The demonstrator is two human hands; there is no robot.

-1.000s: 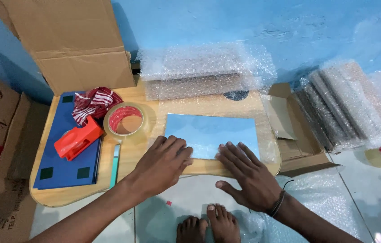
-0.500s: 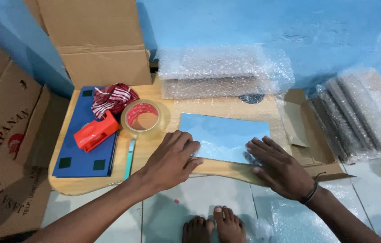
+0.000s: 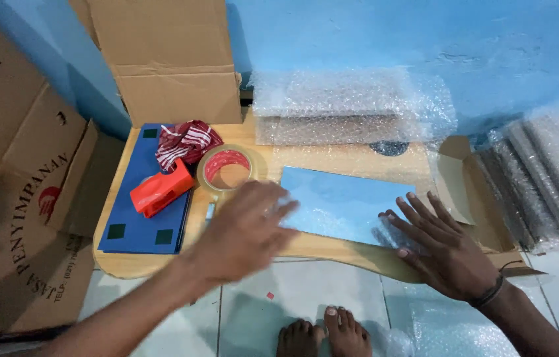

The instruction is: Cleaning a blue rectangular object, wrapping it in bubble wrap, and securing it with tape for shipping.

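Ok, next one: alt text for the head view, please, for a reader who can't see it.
Two bare hands over a low wooden board: the right hand lies flat on a shiny blue sheet, while the blurred left hand hovers near a roll of tape. A red tape dispenser, bubble wrap and cardboard boxes surround them.

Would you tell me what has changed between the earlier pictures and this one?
The left hand has lifted off the blue sheet and swung left toward the tape roll, now blurred with motion. The right hand has slid right along the sheet to its right edge, still flat on it. Nothing was gripped. The tape roll, red dispenser, striped cloth and bubble wrap stayed put.
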